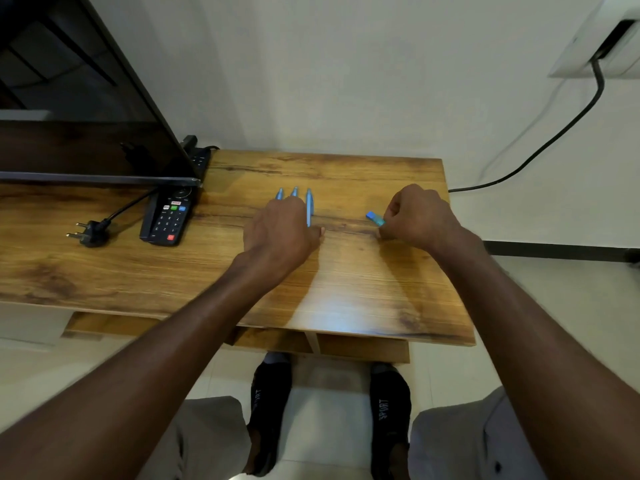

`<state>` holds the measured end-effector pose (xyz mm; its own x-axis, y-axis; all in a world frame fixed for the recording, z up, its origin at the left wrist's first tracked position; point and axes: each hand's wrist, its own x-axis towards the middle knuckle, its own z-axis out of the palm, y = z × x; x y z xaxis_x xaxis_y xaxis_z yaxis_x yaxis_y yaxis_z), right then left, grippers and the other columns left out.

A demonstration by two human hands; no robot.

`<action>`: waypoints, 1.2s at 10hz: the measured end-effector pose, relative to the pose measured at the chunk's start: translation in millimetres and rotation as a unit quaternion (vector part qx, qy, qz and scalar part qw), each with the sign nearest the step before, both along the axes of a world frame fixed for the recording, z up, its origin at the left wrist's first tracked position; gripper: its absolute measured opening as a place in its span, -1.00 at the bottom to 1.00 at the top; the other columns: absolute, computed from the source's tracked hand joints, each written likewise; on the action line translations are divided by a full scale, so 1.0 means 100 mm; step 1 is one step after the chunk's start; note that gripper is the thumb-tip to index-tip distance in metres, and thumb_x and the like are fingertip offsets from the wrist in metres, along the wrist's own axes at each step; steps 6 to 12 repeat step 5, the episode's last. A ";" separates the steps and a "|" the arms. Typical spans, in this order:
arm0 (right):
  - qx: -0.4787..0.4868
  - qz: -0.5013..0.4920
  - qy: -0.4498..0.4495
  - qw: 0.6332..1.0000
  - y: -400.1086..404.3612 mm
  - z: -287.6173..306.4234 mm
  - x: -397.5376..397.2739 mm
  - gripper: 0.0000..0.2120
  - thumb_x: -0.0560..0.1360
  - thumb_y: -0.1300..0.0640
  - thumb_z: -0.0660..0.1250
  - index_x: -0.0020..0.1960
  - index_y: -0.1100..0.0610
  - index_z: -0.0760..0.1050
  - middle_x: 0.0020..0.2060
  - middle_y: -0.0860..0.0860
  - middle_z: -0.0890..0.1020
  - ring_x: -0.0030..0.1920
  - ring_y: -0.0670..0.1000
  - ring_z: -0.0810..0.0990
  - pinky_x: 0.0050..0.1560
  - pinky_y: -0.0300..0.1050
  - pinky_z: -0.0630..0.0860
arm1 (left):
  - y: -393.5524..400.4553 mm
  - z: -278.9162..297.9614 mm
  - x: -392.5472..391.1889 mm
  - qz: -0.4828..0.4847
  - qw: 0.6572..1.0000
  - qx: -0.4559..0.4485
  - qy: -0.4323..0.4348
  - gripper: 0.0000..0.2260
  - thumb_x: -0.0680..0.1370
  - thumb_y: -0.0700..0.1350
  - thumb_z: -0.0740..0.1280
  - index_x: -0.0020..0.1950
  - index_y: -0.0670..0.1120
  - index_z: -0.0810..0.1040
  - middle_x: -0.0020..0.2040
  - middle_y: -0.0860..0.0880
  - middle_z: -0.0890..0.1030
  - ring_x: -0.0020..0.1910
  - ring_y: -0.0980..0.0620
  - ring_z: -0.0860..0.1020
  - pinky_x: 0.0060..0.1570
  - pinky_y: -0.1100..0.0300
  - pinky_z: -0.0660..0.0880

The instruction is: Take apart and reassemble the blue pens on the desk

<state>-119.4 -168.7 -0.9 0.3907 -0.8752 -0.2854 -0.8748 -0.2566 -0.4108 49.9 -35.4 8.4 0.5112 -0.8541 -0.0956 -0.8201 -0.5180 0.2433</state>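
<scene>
1. Head view, the hands: the left hand (282,233) lies knuckles-up over three blue pens (309,206) near the middle of the desk (363,299). Its fingers curl down over them, though whether it grips one or only rests on them cannot be told. The pens lie side by side, tips pointing to 12 o'clock, and only the rightmost shows most of its barrel.
2. The right hand (420,214), at 3 o'clock from the pens and well apart from them, has its fingers curled and pinches a small blue pen part (375,218), which sticks out toward 9 o'clock just above the wood.
3. The step in hand looks like dismantling, with one piece already off. It would go best if the loose part were set down at 3 o'clock, clear of the whole pens, so pieces do not mix, and if one pen were lifted alone while the others stay put.
4. The surface is wood-grain, flat and shiny, so round barrels may roll.
5. At 9 o'clock stand a dark screen (86,98), a remote (168,218) and a loose plug (90,232).
6. The wall is pale, and a black cable (561,133) runs down it at 2 o'clock. Below are a pale floor and black shoes (389,410).
</scene>
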 end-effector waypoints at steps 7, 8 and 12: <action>-0.199 -0.023 -0.124 0.972 0.22 0.07 0.18 -0.77 0.58 0.04 0.36 0.20 0.08 0.55 0.16 0.06 0.58 0.10 0.13 0.58 -0.01 0.04 0.55 | 0.01 -0.07 -0.46 -0.122 0.981 -0.121 -0.090 -0.89 0.65 -0.10 0.34 0.16 -0.07 0.53 -0.10 -0.04 0.65 -0.15 -0.04 0.60 -0.24 0.04 0.53; -0.199 -0.023 -0.124 0.972 0.22 0.07 0.18 -0.77 0.58 0.04 0.36 0.20 0.08 0.55 0.16 0.06 0.58 0.10 0.13 0.58 -0.01 0.04 0.55 | 0.01 -0.07 -0.46 -0.122 0.981 -0.121 -0.090 -0.89 0.65 -0.10 0.34 0.16 -0.07 0.53 -0.10 -0.04 0.65 -0.15 -0.04 0.60 -0.24 0.04 0.53; -0.199 -0.023 -0.124 0.972 0.22 0.07 0.18 -0.77 0.58 0.04 0.36 0.20 0.08 0.55 0.16 0.06 0.58 0.10 0.13 0.58 -0.01 0.04 0.55 | 0.01 -0.07 -0.46 -0.122 0.981 -0.121 -0.090 -0.89 0.65 -0.10 0.34 0.16 -0.07 0.53 -0.10 -0.04 0.65 -0.15 -0.04 0.60 -0.24 0.04 0.53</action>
